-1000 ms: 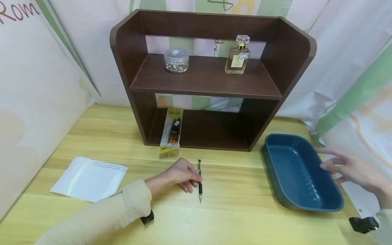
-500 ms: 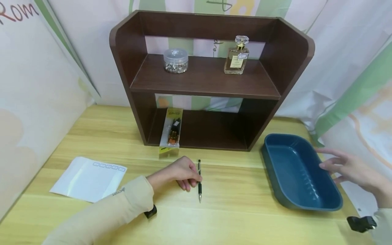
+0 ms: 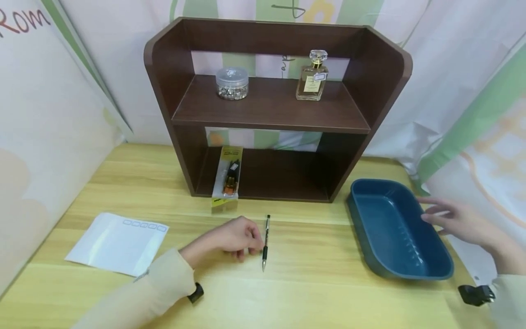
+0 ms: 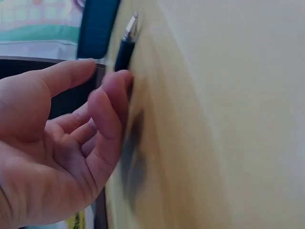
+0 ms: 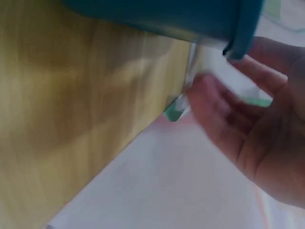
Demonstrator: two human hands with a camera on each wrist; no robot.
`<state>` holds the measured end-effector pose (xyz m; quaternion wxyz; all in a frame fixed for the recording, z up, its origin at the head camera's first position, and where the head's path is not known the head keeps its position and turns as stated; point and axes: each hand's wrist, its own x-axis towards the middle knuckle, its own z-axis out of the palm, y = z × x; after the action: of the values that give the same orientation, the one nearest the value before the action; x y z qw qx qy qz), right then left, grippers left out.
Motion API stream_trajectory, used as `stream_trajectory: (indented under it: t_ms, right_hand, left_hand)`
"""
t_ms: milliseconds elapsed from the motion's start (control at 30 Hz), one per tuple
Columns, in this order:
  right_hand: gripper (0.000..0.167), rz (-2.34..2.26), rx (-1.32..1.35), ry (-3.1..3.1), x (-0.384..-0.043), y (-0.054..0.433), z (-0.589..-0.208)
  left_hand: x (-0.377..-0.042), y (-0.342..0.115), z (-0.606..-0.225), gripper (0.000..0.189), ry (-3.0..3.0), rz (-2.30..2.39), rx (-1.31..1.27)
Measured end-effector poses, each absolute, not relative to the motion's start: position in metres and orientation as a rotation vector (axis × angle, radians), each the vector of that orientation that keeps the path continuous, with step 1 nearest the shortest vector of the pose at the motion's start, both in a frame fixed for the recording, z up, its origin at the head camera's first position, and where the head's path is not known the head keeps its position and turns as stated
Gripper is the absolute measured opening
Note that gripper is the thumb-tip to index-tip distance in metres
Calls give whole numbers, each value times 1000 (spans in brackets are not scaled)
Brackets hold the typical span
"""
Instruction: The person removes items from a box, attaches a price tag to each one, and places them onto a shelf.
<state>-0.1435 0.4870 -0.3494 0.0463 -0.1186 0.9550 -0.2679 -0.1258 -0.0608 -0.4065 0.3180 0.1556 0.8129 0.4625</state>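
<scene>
A black-and-clear pen lies on the table with its metal tip toward the front edge. My left hand is just left of it, fingers loosely bent and thumb apart from them. In the left wrist view, the pen's dark grip shows beyond the fingertips, and nothing is between thumb and fingers. At the right, a deep blue tray stands on the table. My right hand is at its right rim, fingers relaxed. The right wrist view has the fingertips right by the tray's rim.
A dark brown two-level shelf stands at the back. It bears a clear jar, a perfume bottle and a bag with black-and-orange items, whose end juts over the front edge. A white sheet lies at the left.
My left hand has let go of the pen and drawn slightly left of it. The pen now lies a little more slanted. My right hand stays by the tray; the head view has shifted slightly.
</scene>
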Motion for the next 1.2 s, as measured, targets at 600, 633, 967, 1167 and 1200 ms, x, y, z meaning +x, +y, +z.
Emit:
stream_trajectory:
  t_ms: [600, 633, 967, 1167, 1200]
  right_hand:
    - [47, -695, -991, 3230, -133, 325, -288]
    - [48, -710, -1045, 3211, -132, 313, -286]
    - [39, -816, -1268, 2892, -131, 211, -291]
    - [38, -895, -1358, 2724, -139, 163, -308]
    - [38, -903, -1365, 2698, -141, 156, -310]
  left_hand:
    - [-67, -215, -383, 20, 2791, 1326, 295]
    - [-65, -223, -382, 19, 2871, 1291, 257]
    - [-54, -291, -388, 39, 3139, 929, -172]
    - [-56, -312, -393, 62, 3046, 756, -193]
    - [-57, -315, -394, 64, 3037, 733, -194]
